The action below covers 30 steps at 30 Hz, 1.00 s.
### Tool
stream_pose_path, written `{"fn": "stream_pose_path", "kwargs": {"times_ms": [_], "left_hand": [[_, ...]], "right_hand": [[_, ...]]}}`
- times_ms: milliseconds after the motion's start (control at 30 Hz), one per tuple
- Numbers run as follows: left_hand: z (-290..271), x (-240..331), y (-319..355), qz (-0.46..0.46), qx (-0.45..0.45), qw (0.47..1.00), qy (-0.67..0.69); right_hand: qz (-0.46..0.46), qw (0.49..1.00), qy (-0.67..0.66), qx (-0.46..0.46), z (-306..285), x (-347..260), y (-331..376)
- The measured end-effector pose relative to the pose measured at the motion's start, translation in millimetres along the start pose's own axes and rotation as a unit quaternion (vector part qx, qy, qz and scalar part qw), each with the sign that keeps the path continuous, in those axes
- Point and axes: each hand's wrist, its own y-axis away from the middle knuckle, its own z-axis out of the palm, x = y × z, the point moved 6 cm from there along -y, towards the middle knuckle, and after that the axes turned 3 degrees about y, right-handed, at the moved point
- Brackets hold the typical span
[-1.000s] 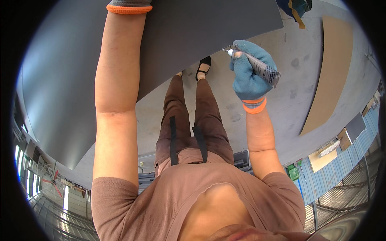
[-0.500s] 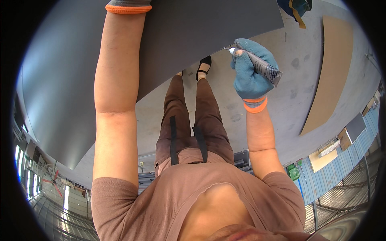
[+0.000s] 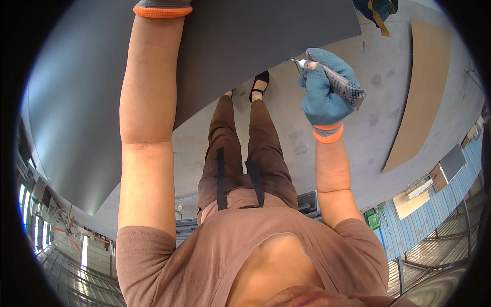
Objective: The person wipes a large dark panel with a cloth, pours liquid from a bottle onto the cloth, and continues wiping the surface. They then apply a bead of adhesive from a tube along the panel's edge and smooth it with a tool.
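Observation:
A large dark grey sheet [image 3: 255,36] fills the upper left and centre. Its near edge slants up from lower left to upper right. My right hand [image 3: 327,97], in a blue coated glove with an orange cuff, grips a silvery squeeze tube [image 3: 348,88]. The tube's white nozzle [image 3: 303,63] points left, and its thin tip is at the sheet's edge; whether it touches I cannot tell. My left arm reaches over the sheet to the top of the view. Of my left hand [image 3: 162,5] only the grey glove's wrist with its orange cuff shows; the fingers are out of the picture.
A long brown board [image 3: 422,92] lies on the grey floor to the right. Dark cloth with a yellowish strip [image 3: 379,18] is at the top right. Farther right are a blue corrugated surface [image 3: 424,220] and a green bin [image 3: 373,220]. A red-bladed fan [image 3: 69,231] stands lower left.
My right hand has moved slightly right with the tube, its tip following along the sheet's edge. My left arm has hardly moved.

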Motion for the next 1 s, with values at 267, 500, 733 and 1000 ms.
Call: {"fn": "stream_pose_path", "kwargs": {"times_ms": [267,500,733,1000], "left_hand": [[-1.2,-11.1,2.0,-0.059,0.138,0.97,0.193],[-3.1,-10.9,2.3,-0.062,0.123,0.973,0.185],[-4.4,-12.2,1.0,-0.059,0.117,0.974,0.183],[-2.1,-11.5,2.8,-0.06,0.102,0.977,0.179]], "right_hand": [[-0.028,1.0,0.011,0.008,1.6,-2.1,-1.6],[0.007,1.0,0.01,0.001,-1.1,0.8,-1.0],[-0.005,1.0,0.019,-0.001,1.1,-2.9,-1.1],[0.002,1.0,0.005,0.02,-1.5,0.2,0.4]]}}
